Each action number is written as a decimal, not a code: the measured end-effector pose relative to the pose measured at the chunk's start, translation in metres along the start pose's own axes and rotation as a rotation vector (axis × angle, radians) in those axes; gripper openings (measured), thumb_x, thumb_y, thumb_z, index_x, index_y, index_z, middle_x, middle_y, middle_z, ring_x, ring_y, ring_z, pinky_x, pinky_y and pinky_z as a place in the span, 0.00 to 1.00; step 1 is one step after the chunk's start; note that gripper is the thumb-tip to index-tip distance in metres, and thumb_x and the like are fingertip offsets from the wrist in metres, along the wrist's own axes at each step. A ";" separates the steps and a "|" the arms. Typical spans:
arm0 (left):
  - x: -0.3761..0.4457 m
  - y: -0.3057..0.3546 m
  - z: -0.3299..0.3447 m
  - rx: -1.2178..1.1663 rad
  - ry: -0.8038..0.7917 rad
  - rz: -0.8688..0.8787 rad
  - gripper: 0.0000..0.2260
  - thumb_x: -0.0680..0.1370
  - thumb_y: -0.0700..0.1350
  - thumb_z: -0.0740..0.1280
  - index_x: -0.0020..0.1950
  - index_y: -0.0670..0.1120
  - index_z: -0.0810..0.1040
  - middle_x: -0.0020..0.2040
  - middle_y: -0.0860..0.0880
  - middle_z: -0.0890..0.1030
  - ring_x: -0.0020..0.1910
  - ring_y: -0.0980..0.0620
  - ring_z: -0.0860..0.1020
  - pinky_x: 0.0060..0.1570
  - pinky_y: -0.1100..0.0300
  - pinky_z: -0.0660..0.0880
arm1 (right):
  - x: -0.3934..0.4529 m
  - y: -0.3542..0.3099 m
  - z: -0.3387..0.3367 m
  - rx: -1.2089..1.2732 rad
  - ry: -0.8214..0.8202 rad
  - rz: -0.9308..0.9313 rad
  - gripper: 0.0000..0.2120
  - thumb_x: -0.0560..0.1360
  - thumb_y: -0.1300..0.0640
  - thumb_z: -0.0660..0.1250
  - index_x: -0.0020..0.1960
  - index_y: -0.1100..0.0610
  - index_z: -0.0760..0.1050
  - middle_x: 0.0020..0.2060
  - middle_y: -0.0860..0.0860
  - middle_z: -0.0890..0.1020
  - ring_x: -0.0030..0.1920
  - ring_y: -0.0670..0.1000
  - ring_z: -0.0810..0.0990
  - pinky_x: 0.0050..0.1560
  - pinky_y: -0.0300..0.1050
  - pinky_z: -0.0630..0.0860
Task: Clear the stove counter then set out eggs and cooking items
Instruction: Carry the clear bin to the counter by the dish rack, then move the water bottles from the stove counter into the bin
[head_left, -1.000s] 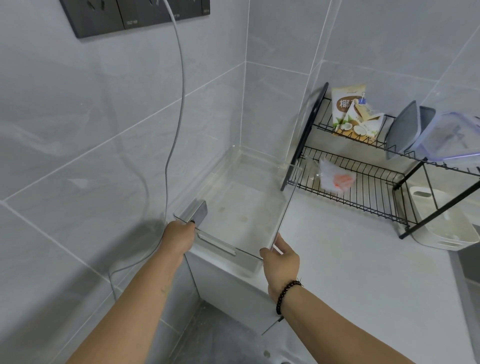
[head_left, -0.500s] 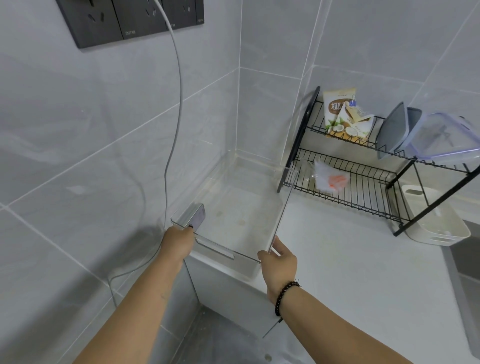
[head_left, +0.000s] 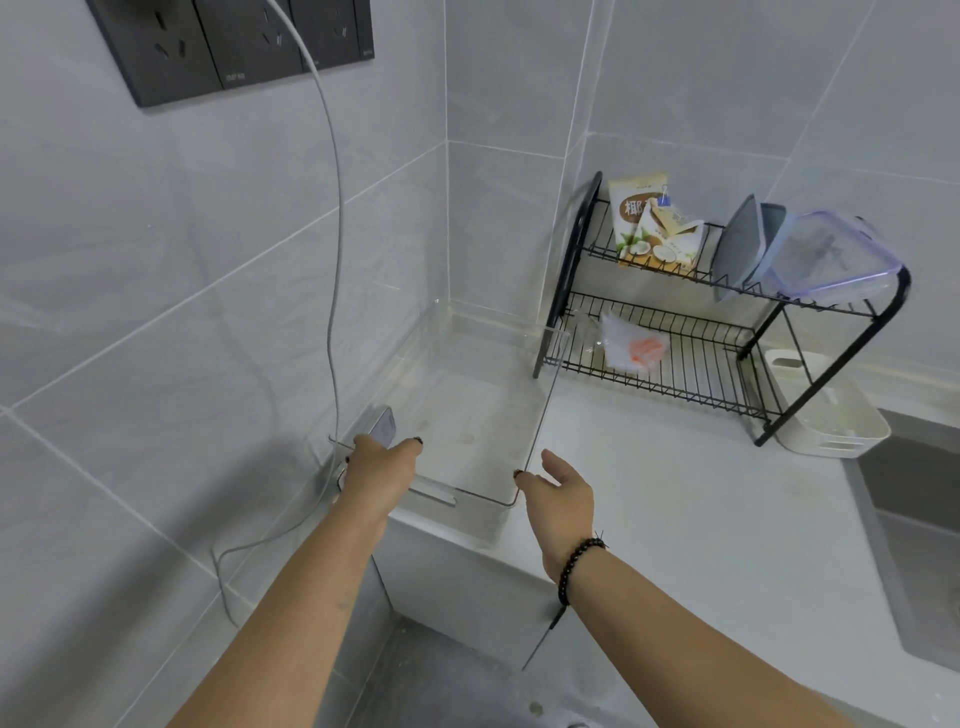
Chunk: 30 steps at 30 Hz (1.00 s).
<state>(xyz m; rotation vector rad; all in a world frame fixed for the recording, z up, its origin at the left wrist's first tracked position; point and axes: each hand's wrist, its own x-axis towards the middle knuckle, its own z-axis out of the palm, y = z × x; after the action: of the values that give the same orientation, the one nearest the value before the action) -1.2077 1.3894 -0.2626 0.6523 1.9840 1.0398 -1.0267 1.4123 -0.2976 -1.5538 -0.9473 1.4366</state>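
Observation:
A clear plastic bin (head_left: 540, 410) sits empty in the corner of the white counter (head_left: 675, 499), against the tiled wall. My left hand (head_left: 382, 467) rests on its near left corner, fingers loosely bent over the rim beside a grey clip-like handle (head_left: 382, 423). My right hand (head_left: 561, 491) hovers at the near right corner with fingers straight, its thumb tip just at the rim, gripping nothing. A dark bead bracelet sits on that wrist.
A black two-tier wire rack (head_left: 675, 338) stands right of the bin, holding a snack bag (head_left: 649, 223), container lids (head_left: 810, 254) and a plastic pouch (head_left: 634, 348). A white basket (head_left: 826, 415) sits under its right end. A grey cable (head_left: 332, 260) hangs from wall sockets (head_left: 234, 47). A sink (head_left: 924, 545) lies far right.
Both hands gripped the bin's near corners earlier; now the right hand has let go and opened, and the left hand's grip has loosened. The bin stays in the corner.

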 end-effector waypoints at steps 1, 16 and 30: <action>-0.001 0.001 0.001 0.040 0.004 0.003 0.31 0.68 0.56 0.66 0.68 0.44 0.70 0.58 0.45 0.78 0.55 0.45 0.75 0.53 0.53 0.72 | -0.002 -0.002 -0.002 -0.011 0.003 -0.008 0.26 0.75 0.61 0.68 0.72 0.54 0.68 0.67 0.53 0.74 0.68 0.50 0.72 0.63 0.43 0.68; -0.064 0.058 0.081 0.083 -0.242 0.279 0.20 0.79 0.39 0.62 0.72 0.44 0.71 0.69 0.46 0.73 0.63 0.50 0.73 0.56 0.61 0.66 | -0.013 -0.038 -0.121 -0.273 0.140 -0.280 0.17 0.78 0.56 0.65 0.66 0.53 0.74 0.66 0.46 0.73 0.67 0.46 0.70 0.63 0.39 0.68; -0.220 0.088 0.283 0.110 -0.701 0.353 0.07 0.77 0.41 0.66 0.54 0.50 0.79 0.54 0.50 0.83 0.56 0.52 0.79 0.62 0.50 0.74 | -0.079 -0.037 -0.364 -0.277 0.498 -0.235 0.16 0.77 0.56 0.65 0.64 0.54 0.76 0.64 0.48 0.75 0.64 0.47 0.74 0.62 0.43 0.72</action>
<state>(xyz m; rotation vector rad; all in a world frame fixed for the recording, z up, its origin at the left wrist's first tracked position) -0.8444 1.4014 -0.1996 1.2629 1.3389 0.7491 -0.6696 1.3304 -0.2195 -1.8152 -1.0044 0.7240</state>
